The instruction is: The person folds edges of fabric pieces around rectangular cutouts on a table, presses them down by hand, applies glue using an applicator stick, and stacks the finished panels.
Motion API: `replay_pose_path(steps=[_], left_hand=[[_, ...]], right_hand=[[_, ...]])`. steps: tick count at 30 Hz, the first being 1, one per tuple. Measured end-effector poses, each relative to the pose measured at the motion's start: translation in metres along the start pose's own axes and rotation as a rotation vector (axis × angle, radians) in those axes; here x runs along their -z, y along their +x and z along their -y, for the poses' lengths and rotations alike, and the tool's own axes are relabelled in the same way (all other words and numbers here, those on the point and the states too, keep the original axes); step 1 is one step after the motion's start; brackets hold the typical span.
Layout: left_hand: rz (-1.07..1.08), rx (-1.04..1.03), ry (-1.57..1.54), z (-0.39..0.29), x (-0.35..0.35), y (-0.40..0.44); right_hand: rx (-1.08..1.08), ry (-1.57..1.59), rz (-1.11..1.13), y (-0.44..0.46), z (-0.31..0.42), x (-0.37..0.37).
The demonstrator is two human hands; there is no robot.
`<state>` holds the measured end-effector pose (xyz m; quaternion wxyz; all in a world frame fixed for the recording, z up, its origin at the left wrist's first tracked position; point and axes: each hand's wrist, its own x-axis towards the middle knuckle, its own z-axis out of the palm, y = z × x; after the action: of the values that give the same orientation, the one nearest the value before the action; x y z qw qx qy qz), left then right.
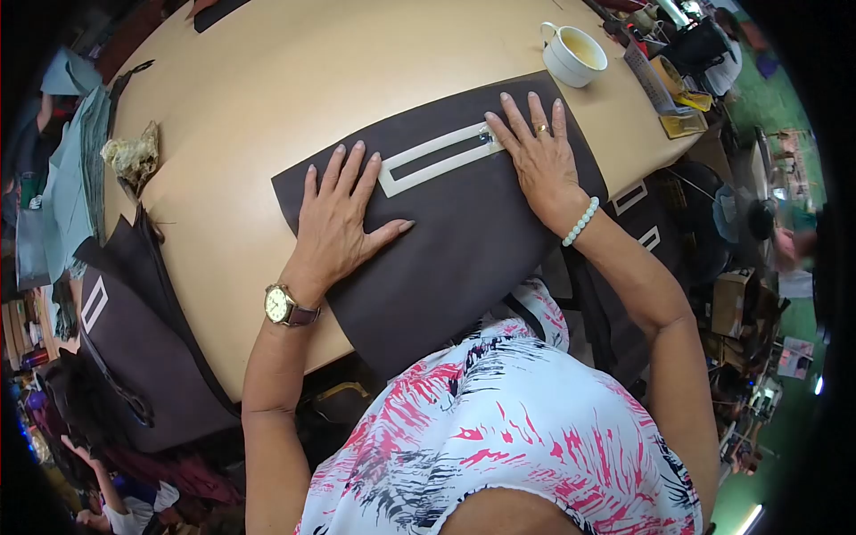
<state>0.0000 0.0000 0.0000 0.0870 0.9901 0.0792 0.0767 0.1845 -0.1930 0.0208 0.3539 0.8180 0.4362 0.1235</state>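
A dark fabric-like panel (437, 259) lies on the table, its lower part hanging over the near edge towards my body. On it sits a long white rectangular frame (387, 181) with a dark middle. My left hand (334, 218) rests flat on the panel, fingers spread, just left of the frame. Lying flat on the upper right of the panel is my right hand (542, 165), its fingers apart and its index fingertip at the frame's right end. Beside that fingertip is a small dark shiny spot, too small to name. Neither hand holds anything.
A white cup (574, 57) of yellowish liquid stands beyond the panel. Similar dark panels (152, 357) hang over the table's left edge, with scissors (116, 379) on them. A crumpled pale lump (134, 156) sits at left. A grey basket (649, 78) holds tape at right.
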Motion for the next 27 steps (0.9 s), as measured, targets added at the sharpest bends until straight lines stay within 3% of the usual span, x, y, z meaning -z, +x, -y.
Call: replay_pose_path(steps=[27], left_hand=[[-0.045,0.041,-0.057,0.004,0.011,-0.002]], right_hand=[[0.168,0.172,-0.181,-0.002,0.05,0.04]])
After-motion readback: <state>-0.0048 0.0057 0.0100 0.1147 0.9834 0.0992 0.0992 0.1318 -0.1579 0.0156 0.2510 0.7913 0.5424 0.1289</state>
